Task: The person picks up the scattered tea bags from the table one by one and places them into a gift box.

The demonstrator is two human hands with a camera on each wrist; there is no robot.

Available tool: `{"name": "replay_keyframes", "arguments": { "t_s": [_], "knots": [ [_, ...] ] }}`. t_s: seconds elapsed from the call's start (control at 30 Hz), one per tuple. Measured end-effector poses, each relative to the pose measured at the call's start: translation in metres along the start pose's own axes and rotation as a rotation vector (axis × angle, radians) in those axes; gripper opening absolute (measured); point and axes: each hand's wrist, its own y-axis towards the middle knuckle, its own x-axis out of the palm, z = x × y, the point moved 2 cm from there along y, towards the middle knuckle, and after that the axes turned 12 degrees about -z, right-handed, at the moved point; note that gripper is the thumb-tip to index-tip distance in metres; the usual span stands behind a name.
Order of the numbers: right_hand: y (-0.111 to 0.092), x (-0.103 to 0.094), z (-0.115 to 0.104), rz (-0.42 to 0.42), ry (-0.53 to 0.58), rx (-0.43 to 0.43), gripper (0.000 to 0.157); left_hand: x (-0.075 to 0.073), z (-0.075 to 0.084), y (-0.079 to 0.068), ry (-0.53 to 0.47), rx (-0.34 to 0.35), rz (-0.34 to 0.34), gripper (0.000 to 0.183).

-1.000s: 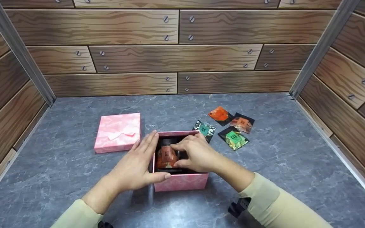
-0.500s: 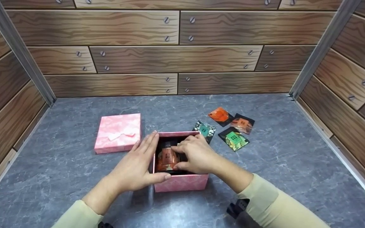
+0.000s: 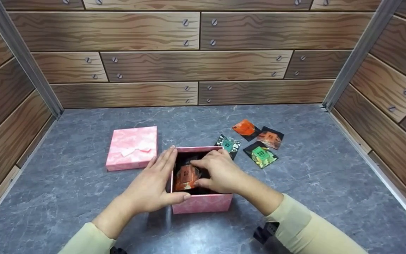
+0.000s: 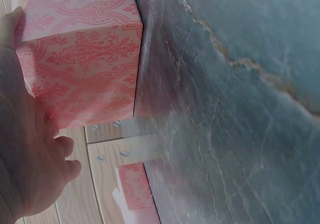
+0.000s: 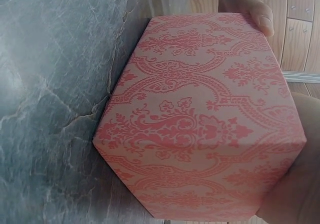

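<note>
My right hand (image 3: 220,171), fingers half-curled, pinches an orange sachet (image 3: 186,176) inside the pink gift box (image 3: 203,205). My left hand (image 3: 151,187), fingers straight, touches the box.

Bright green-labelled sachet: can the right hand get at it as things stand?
Probably yes: the green-labelled sachet lies uncovered on the tabletop, though the right hand must first leave the pink box.

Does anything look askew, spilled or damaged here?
Nothing looks spilled or damaged. Four flat, square, colourful packets look slightly untidy, lying at mixed angles on the grey marbled tabletop near the open pink patterned box.
</note>
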Motion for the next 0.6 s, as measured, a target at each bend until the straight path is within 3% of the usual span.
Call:
{"name": "replay_keyframes", "arguments": {
  "t_s": [0.6],
  "knots": [
    [-0.0032, -0.0031, 0.0033, -0.008, 0.068, 0.024, 0.056, -0.0006, 0.0000, 0.0005, 0.012, 0.001, 0.005, 0.123]
  ]
}}
